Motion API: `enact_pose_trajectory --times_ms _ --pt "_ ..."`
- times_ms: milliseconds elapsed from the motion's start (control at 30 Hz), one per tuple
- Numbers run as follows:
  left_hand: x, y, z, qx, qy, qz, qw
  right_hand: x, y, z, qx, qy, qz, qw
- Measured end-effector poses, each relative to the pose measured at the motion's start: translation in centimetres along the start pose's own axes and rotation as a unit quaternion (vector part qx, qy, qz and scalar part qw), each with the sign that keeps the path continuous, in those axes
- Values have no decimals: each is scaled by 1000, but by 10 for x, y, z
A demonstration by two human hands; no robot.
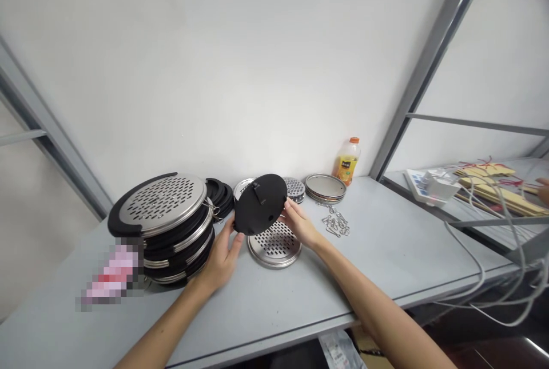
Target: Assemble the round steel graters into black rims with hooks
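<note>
Both of my hands hold a round black disc by its edges, tilted up above the table. My left hand is closed on its lower left edge, and my right hand grips the right edge. Below the disc lies a round metal grater plate with slotted holes, partly hidden. Left of my hands rises a stack of grater plates with black rims. Behind the disc are black round parts and more perforated metal plates, partly covered.
Metal discs are stacked at the back right, with small metal clips in front. An orange-capped juice bottle stands by the wall. White cables hang at right beside a power strip. Another person's hand shows at the right edge.
</note>
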State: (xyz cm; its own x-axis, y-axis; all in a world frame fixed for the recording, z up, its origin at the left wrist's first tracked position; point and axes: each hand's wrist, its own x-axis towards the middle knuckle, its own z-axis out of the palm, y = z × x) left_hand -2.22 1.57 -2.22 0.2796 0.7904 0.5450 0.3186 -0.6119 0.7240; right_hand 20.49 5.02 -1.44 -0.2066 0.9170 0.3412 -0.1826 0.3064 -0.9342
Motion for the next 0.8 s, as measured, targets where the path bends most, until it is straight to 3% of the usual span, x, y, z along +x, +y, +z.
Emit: enact_pose_trajectory --times_ms 200,333,433,667,800 --pt "-5 0 -4 25 23 41 999 0 -8 -1 -56 -48 -17 997" --pt "-2 8 -6 71 4 123 990 0 -7 -1 -157 -30 -32 987" --pt "1 11 -7 119 -3 171 978 -2 -5 -2 -256 -23 -42 965" --pt "4 11 -10 217 -12 205 954 -9 -15 -1 -417 -129 -131 890" --pt "2 9 -10 231 -3 206 951 -18 -26 -3 -448 -180 -138 865"
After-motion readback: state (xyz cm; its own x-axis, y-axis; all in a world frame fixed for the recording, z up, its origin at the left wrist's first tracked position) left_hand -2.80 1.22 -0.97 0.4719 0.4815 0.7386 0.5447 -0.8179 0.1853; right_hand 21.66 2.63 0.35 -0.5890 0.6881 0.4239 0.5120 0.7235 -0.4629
